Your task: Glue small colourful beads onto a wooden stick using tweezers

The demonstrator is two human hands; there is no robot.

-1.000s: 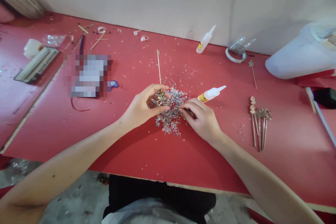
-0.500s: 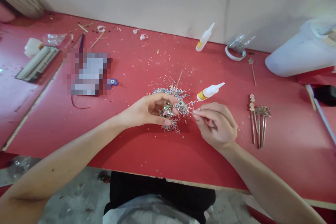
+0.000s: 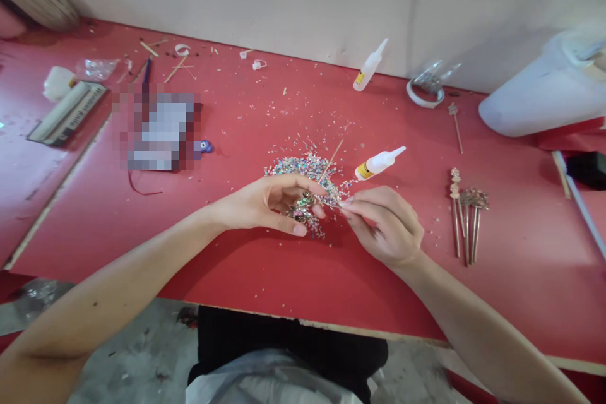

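My left hand (image 3: 279, 202) curls around a shiny ornament (image 3: 303, 205) set with small glittering pieces; the fingers partly hide it. A thin, light brown stick (image 3: 332, 160) slants up beyond the fingertips, and where its lower end sits is hidden. My right hand (image 3: 386, 224) is closed in a pinch close to the left fingertips, with a tiny pale tip showing at the pinch. Under and behind both hands lies a heap of small sparkling chips (image 3: 305, 167). A white glue bottle (image 3: 379, 163) with a yellow label lies just beyond my right hand.
Several metallic hair sticks (image 3: 468, 221) with ornate heads lie at right, and another stick (image 3: 455, 129) farther back. A second glue bottle (image 3: 370, 66), a tape roll (image 3: 425, 95) and a white container (image 3: 542, 88) are along the wall. A long box (image 3: 71, 113) lies left.
The thin stick has shifted right and tilted over more. My right hand has moved slightly left, nearer to the left fingertips. More of the chip heap shows above my left hand.
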